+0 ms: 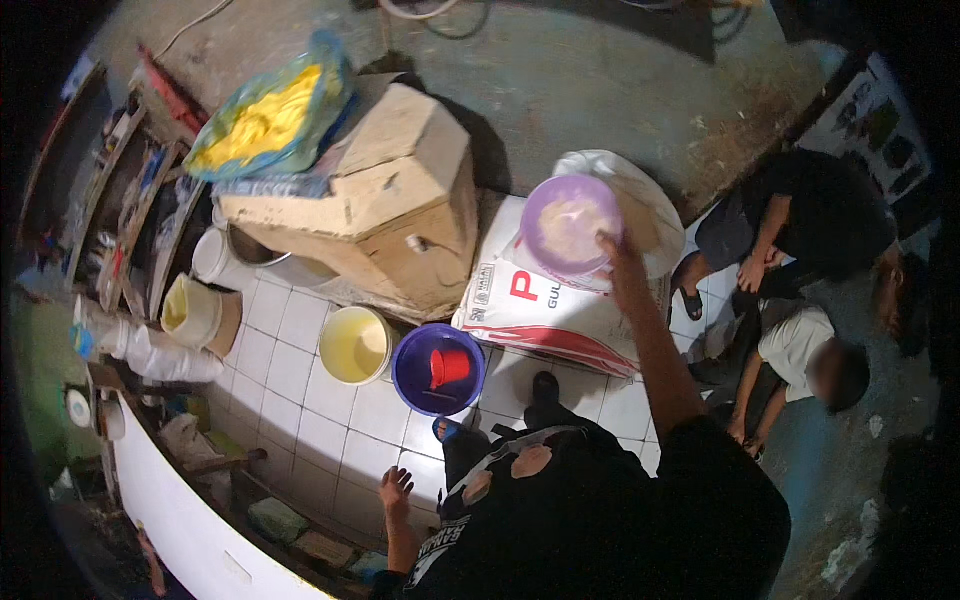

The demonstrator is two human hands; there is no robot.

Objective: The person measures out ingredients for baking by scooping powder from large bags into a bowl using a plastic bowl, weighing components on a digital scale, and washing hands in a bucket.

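My right hand [615, 255] grips the near right rim of a light purple bowl [545, 255]. Pale, whitish stuff lies in the bowl; powder or liquid, I cannot tell. The bowl is above a white sack with red print [545, 325], beside an opened white bag [650, 220]; whether it rests on the sack is unclear. My left hand [397, 487] hangs low over the tiled floor, empty, its fingers loosely apart. Ahead of it stand a dark blue basin [405, 385] holding a red dipper [450, 368] and a pail [328, 352] with yellowish contents.
A large cardboard box [400, 210] bears a blue plastic bag [335, 95] of yellow, soft-looking stuff. Two people sit at the right, one with a dark top [830, 200], one with a light shirt [795, 340]. Wooden shelving [125, 200] lines the left; a white panel [190, 530] is at lower left.
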